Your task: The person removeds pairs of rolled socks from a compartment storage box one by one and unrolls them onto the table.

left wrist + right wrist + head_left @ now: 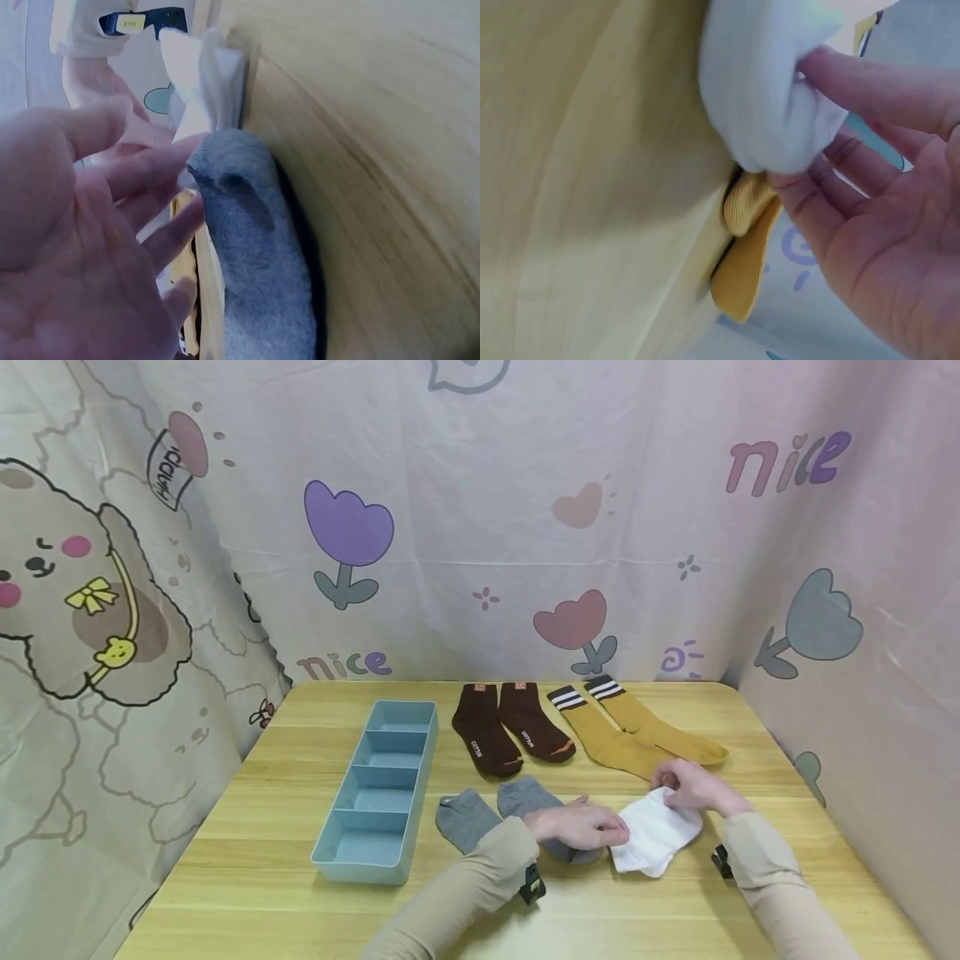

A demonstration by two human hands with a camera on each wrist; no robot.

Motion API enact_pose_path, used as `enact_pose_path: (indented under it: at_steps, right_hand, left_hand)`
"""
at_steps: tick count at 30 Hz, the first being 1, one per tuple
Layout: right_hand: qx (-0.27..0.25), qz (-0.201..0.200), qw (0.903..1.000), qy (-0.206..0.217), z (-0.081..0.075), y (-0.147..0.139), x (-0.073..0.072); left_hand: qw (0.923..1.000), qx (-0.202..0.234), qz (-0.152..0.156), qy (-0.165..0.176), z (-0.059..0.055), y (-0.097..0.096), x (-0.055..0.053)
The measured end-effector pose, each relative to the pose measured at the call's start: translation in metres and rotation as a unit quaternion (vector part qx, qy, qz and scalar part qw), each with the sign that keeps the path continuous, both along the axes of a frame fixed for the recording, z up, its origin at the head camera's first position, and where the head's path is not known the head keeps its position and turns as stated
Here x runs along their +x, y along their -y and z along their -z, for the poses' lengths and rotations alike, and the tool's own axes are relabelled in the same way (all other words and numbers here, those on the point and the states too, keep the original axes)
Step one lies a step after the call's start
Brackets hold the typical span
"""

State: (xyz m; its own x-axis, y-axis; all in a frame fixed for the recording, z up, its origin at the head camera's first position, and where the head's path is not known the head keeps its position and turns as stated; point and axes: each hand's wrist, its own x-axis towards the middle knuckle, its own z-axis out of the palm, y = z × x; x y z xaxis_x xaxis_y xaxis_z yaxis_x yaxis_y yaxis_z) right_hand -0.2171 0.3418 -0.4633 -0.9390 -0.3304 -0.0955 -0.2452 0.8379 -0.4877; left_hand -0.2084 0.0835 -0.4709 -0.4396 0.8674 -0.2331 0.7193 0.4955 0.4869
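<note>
A white sock (pixel 651 835) lies bunched on the table at front right; I cannot tell if it is one or two. My right hand (pixel 692 787) pinches its far right side, thumb on top and fingers beneath in the right wrist view, where the white fabric (pixel 757 90) curls over. My left hand (pixel 581 827) reaches over a grey sock, its fingertips by the white sock's left edge. In the left wrist view, its thumb and fingers are apart, beside the grey sock (pixel 255 247). A second grey sock (pixel 467 820) lies further left, partly behind the left sleeve.
A blue tray (pixel 321 858) with several compartments stands on the left of the wooden table (pixel 225 860). Two brown socks (pixel 483 727) lie at the back middle. Two mustard socks (pixel 600 731) with striped cuffs lie at the back right, close behind my right hand. A printed curtain (pixel 465 510) hangs behind.
</note>
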Motion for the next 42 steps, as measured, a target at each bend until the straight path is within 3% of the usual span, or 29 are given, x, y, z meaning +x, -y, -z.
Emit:
enact_pose_path:
  at_steps: [9, 14, 20, 23, 28, 31, 33, 35, 38, 42]
  right_hand:
    - [0.012, 0.036, 0.9953, 0.089, -0.01, -0.012, 0.016]
    - [-0.006, 0.059, 0.9891, 0.134, -0.011, -0.017, 0.023]
    - [-0.011, 0.105, 0.9705, 0.217, -0.013, -0.022, 0.035]
    - [-0.011, 0.101, 0.9649, 0.242, -0.013, -0.025, 0.04]
    - [-0.061, 0.083, 0.9528, 0.286, -0.01, -0.031, 0.046]
    - [-0.104, 0.052, 0.9446, 0.307, -0.004, -0.034, 0.049]
    - [-0.136, 0.024, 0.9357, 0.324, 0.0, -0.035, 0.05]
    - [-0.164, -0.006, 0.9267, 0.338, 0.005, -0.035, 0.05]
    - [-0.192, -0.038, 0.9165, 0.349, 0.009, -0.03, 0.051]
    - [-0.202, -0.025, 0.9145, 0.35, 0.007, -0.02, 0.052]
  left_hand:
    - [0.994, 0.007, -0.094, -0.056, 0.0, 0.006, -0.005]
    - [0.9892, 0.004, -0.14, -0.043, 0.003, 0.007, -0.003]
    - [0.9913, 0.036, -0.124, -0.024, 0.007, 0.01, -0.003]
    - [0.9894, 0.074, -0.123, 0.025, 0.008, 0.013, -0.004]
    - [0.9765, 0.103, -0.14, 0.128, 0.008, 0.016, -0.002]
    - [0.9634, 0.125, -0.155, 0.18, 0.007, 0.016, 0.0]
    - [0.9539, 0.145, -0.175, 0.196, 0.006, 0.015, 0.0]
    - [0.9463, 0.166, -0.201, 0.191, 0.006, 0.014, 0.0]
    - [0.9389, 0.191, -0.241, 0.155, 0.008, 0.014, 0.0]
    - [0.9301, 0.204, -0.28, 0.124, 0.008, 0.015, -0.002]
